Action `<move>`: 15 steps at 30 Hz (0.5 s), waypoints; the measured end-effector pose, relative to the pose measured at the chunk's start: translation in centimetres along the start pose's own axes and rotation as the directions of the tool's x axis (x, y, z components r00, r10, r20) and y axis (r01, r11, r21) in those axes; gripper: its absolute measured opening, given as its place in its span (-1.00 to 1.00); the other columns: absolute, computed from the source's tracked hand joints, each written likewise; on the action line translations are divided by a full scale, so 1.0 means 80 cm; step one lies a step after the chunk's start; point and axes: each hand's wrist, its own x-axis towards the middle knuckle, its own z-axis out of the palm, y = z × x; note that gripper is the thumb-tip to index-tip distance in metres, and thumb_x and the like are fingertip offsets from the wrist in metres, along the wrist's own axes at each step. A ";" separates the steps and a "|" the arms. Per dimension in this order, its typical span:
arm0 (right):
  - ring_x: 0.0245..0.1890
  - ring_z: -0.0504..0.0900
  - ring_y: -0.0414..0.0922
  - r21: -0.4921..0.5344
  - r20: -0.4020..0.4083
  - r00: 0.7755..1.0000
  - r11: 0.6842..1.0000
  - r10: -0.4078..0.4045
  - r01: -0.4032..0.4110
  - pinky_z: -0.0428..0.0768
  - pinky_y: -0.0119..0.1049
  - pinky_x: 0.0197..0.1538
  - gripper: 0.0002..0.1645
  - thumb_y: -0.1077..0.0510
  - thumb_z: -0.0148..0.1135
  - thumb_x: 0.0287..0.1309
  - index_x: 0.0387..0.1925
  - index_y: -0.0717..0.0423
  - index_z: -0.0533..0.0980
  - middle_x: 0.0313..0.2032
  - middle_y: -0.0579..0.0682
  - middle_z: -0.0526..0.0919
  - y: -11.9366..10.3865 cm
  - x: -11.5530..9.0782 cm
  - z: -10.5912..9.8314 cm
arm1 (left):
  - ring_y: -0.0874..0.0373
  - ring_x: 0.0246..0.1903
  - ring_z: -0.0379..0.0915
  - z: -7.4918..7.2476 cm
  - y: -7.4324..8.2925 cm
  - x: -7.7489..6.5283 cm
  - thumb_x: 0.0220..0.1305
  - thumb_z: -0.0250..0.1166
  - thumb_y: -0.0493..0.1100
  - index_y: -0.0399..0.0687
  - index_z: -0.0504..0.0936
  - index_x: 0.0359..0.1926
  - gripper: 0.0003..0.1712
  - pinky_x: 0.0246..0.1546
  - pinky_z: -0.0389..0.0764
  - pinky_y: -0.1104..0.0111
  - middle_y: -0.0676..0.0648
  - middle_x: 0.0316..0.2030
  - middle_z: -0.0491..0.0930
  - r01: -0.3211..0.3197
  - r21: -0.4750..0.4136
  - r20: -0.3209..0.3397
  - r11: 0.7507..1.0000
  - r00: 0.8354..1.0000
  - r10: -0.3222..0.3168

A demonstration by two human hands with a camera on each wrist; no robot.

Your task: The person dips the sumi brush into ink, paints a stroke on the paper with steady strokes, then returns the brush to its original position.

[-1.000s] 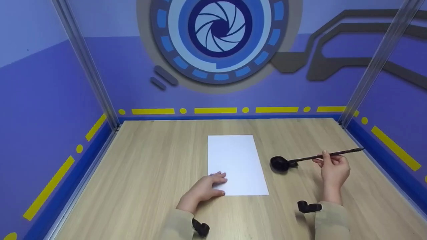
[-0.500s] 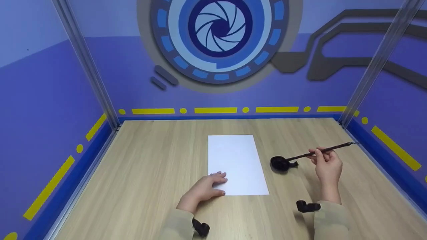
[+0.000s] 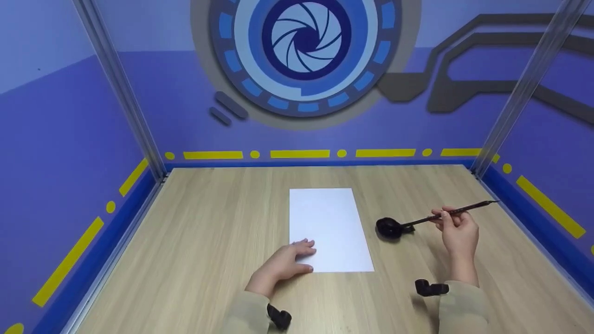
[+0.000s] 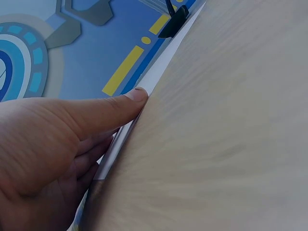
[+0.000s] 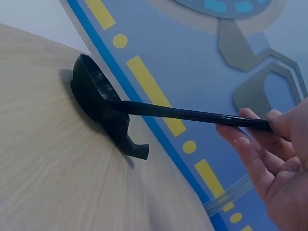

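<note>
My right hand (image 3: 459, 232) pinches a dark, slim writing brush (image 3: 473, 206) between thumb and fingers, the shaft slanting down to the left. The brush's lower end reaches into a small black ink dish (image 3: 387, 229), which has a short stubby handle; the right wrist view shows that end at the inner side of the dish (image 5: 89, 89). My left hand (image 3: 283, 262) rests with spread, relaxed fingers on the lower left corner of a blank white sheet of paper (image 3: 329, 222). In the left wrist view the thumb (image 4: 110, 108) lies on the paper's edge.
The paper lies mid-table, with the ink dish to its right on the wooden table (image 3: 209, 222). Blue-purple printed walls (image 3: 185, 102) and metal corner posts (image 3: 125, 88) enclose the table at the back and both sides.
My right hand has shifted a little left overall, tilting the brush more steeply while its lower end stays at the dish. The left hand and paper have not moved.
</note>
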 end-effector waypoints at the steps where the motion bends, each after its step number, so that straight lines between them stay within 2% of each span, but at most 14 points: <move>1: -0.39 0.71 -0.58 -0.002 -0.010 1.000 1.000 -0.003 0.003 0.66 -0.69 -0.23 -0.75 0.19 0.07 0.52 0.06 0.28 0.48 -0.42 -0.64 0.68 0.000 0.000 -0.001 | 0.01 0.57 0.16 0.000 0.000 0.000 0.29 0.44 -0.13 -0.04 0.61 0.32 -0.43 0.60 0.18 0.00 0.05 0.48 0.41 -0.007 0.004 -0.001 1.000 1.000 0.007; 5: -0.46 0.72 -0.54 0.027 -0.084 0.996 1.000 0.001 0.001 0.67 -0.67 -0.31 -0.82 0.15 0.13 0.49 -0.04 0.20 0.49 -0.48 -0.61 0.68 0.000 0.001 0.001 | 0.00 0.56 0.18 0.000 0.000 -0.001 0.29 0.45 -0.13 -0.07 0.61 0.31 -0.43 0.58 0.22 0.01 0.03 0.47 0.42 -0.022 0.012 -0.005 1.000 1.000 0.022; 9: -0.57 0.73 -0.47 0.098 -0.150 0.988 0.995 0.043 -0.028 0.68 -0.62 -0.40 -0.86 0.14 0.20 0.45 -0.15 0.14 0.47 -0.57 -0.53 0.68 0.003 0.003 0.005 | -0.01 0.56 0.19 0.000 0.000 -0.001 0.28 0.45 -0.13 -0.08 0.61 0.30 -0.43 0.58 0.22 0.01 0.03 0.47 0.43 -0.027 0.013 -0.006 1.000 1.000 0.027; 15: -0.61 0.72 -0.42 0.124 -0.161 0.979 0.987 0.125 -0.106 0.68 -0.60 -0.45 -0.79 0.05 0.24 0.42 -0.18 0.09 0.45 -0.60 -0.48 0.67 0.012 0.004 0.006 | -0.01 0.56 0.18 0.000 0.000 -0.001 0.29 0.45 -0.13 -0.06 0.61 0.30 -0.43 0.59 0.20 0.01 0.03 0.47 0.43 -0.025 0.015 -0.004 1.000 1.000 0.026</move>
